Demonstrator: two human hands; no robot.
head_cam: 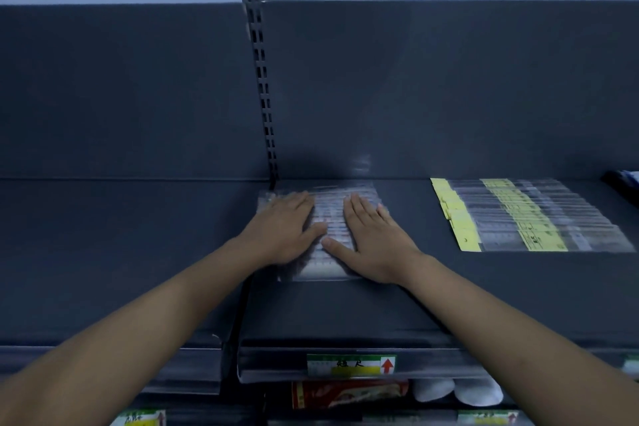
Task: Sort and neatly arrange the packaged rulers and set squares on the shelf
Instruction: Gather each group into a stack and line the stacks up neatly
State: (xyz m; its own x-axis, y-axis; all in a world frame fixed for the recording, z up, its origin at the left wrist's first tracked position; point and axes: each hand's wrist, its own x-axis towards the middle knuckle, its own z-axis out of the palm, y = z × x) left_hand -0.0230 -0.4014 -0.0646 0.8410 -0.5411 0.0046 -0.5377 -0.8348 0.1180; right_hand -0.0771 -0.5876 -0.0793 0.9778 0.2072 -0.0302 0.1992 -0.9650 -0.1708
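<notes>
Fingers flat, spread on clear-bagged ruler stack (pixel 323 235) at shelf (pixel 138 252) back-left by slotted upright (pixel 262 79); left hand (pixel 283 228), right hand (pixel 371 242) gripping nothing. We press evenly, square edges, match fanned yellow-tag rulers (pixel 525 214) well right.

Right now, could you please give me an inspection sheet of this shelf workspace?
Surface: dark shelf, mostly bare at left.
Job's things: clear ruler packs under both hands; yellow-tagged ruler packs fanned in a row at right.
Clutter: dark item at far right edge, unclear.
Hands: left hand and right hand pressed flat, fingers spread.
Cables: nothing seen.
Surroundings: slotted upright, price label, goods on the lower shelf.
</notes>
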